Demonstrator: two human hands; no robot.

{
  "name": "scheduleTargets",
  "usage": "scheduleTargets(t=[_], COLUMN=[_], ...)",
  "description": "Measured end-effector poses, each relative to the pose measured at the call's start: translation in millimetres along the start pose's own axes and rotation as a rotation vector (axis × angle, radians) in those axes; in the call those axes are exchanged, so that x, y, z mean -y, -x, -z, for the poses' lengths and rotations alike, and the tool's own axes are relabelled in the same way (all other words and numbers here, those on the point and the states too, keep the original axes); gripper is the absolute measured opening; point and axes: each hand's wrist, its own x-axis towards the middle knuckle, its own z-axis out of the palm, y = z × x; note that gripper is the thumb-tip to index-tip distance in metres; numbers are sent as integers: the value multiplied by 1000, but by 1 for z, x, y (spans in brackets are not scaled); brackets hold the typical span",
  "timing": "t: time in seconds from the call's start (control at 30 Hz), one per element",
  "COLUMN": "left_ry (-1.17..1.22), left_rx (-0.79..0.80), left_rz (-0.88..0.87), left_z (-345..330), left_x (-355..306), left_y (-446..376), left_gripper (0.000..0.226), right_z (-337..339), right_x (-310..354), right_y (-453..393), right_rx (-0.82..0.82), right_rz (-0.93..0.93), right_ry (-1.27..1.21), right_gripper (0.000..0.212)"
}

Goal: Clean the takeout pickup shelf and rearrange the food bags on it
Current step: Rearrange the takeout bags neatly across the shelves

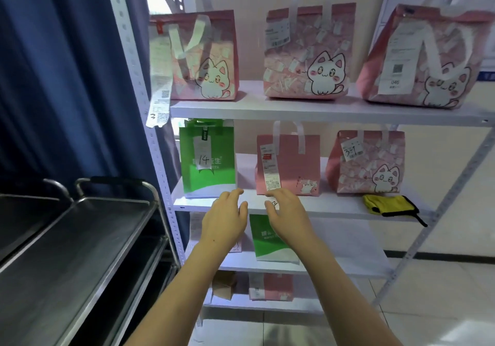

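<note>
A steel cart (80,238) stands left of the shelf (308,206). On the middle tier, the green bag (207,163) marked 14 sits leftmost, then a plain pink bag (289,166), a cat-print pink bag (367,163) and a yellow cloth (388,205) at the right edge. The left hand (225,219) and right hand (288,214) hover at the tier's front lip, fingers loosely spread, holding nothing. The bags look light and soft-walled, likely to tip; gripping both sides low, or the handles, seems safest.
</note>
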Motion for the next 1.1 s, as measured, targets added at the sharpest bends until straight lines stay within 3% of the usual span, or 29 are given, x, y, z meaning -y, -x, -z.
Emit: scheduleTargets(t=[0.27,0.63,0.93,1.1], left_ry=[62,80,238,483], left_rx=[110,214,201,156], left_rz=[-46,4,260,478], left_z=[-48,-126,-179,-199], left_x=[13,17,2,-1], left_y=[-34,-72,-126,-148], left_gripper=[36,32,27,27], right_z=[-15,-35,-38,-37], right_x=[-34,-99,-150,-175], right_y=[-8,-35,-90,-111], right_rx=[-36,55,80,76], right_rz=[-144,-251,-242,-201], right_ry=[22,11,-10,-30], right_gripper=[30,28,26,29])
